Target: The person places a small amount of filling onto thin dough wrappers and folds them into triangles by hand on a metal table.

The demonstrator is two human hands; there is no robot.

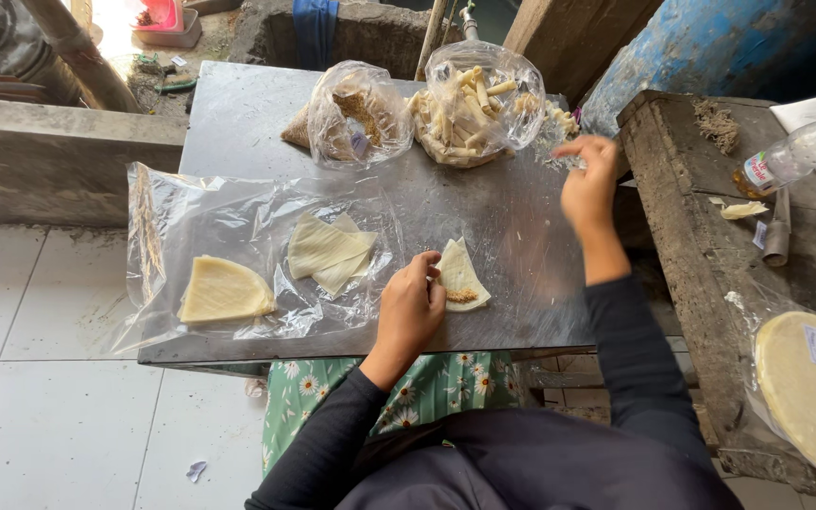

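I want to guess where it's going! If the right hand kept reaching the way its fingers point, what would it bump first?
Probably the bag of rolls. The right hand points up-left toward it, though depth is unclear.

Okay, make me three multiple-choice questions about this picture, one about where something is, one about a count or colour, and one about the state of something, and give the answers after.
1. Where does the left hand rest?
A. On the wrapper piece with filling
B. On the water bottle
C. In a bag

2. How many clear bags stand at the far edge of the metal table?
A. One
B. Two
C. Four

3. How is the plastic bottle on the wooden bench?
A. Standing upright
B. Lying on its side
C. Held in a hand

Answers: A, its fingers touch the wrapper's edge; B, a bag of filling and a bag of rolled sticks; B, it lies flat while the right hand hangs over the table, apart from it.
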